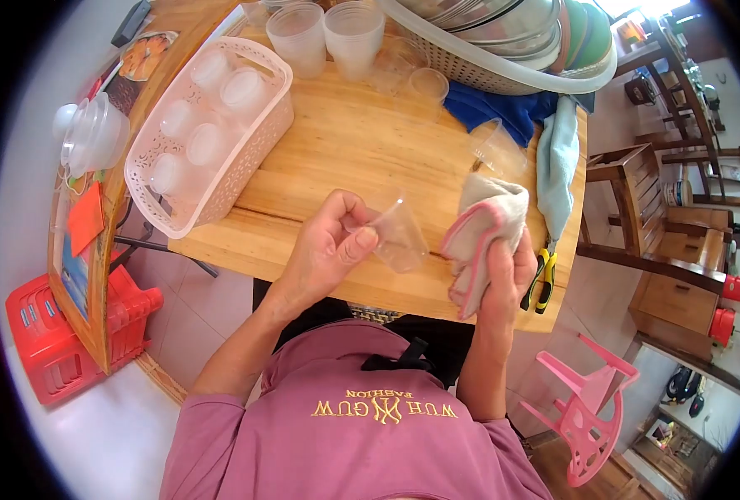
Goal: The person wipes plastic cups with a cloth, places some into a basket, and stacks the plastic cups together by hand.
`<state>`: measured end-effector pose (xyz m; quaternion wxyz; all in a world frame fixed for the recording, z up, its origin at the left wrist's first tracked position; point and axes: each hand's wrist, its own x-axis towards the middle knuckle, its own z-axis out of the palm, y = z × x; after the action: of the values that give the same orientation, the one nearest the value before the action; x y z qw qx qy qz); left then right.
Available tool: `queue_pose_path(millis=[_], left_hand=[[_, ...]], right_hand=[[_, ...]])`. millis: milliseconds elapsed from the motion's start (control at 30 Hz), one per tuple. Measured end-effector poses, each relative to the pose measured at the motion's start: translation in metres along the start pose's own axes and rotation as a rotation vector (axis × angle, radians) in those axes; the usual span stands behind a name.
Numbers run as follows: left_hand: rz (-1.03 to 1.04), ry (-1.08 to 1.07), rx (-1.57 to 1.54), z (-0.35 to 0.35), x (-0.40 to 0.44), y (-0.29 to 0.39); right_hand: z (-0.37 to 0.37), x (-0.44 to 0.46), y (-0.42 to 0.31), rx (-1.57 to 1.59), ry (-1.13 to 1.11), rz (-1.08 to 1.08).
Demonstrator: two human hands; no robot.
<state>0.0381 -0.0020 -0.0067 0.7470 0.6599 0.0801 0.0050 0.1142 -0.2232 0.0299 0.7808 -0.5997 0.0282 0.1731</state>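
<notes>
Between the thumb and fingers of my left hand (330, 242) is a clear plastic cup (401, 237), tilted, above the near edge of the wooden table. My right hand (507, 271) is closed around a folded cream cloth (482, 221) with pink trim, a short way right of the cup. Cup and cloth are apart. Another clear cup (500, 148) lies on its side beyond the cloth. To the left, a pink perforated basket (261, 142) holds several upside-down translucent cups (207, 143).
Stacked cups (353, 42) stand at the back, beside a large basket (503, 71) of bowls. A blue cloth (503, 108) and a light blue towel (558, 162) lie at the right. Yellow-and-black pliers (541, 279) rest near the table's (345, 125) right edge. A pink chair (582, 408) is on the floor.
</notes>
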Motion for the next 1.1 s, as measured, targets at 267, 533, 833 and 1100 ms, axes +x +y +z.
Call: queue_pose_path(millis=[267,533,833,1100], left_hand=[[0.027,0.168,-0.312,0.026,0.005,0.001],[0.059,0.005,-0.462,0.002,0.001,-0.002],[-0.078,-0.081,-0.177,0.0,-0.006,0.007],[-0.293,-0.334,-0.144,-0.012,-0.009,0.014]], right_hand=[[0.029,0.0,0.034,-0.697,-0.257,-0.717],[0.004,0.002,0.027,-0.668,-0.037,-0.364],[0.024,0.004,-0.012,-0.979,-0.341,-0.681],[0.018,0.007,-0.029,-1.023,-0.864,-0.372]])
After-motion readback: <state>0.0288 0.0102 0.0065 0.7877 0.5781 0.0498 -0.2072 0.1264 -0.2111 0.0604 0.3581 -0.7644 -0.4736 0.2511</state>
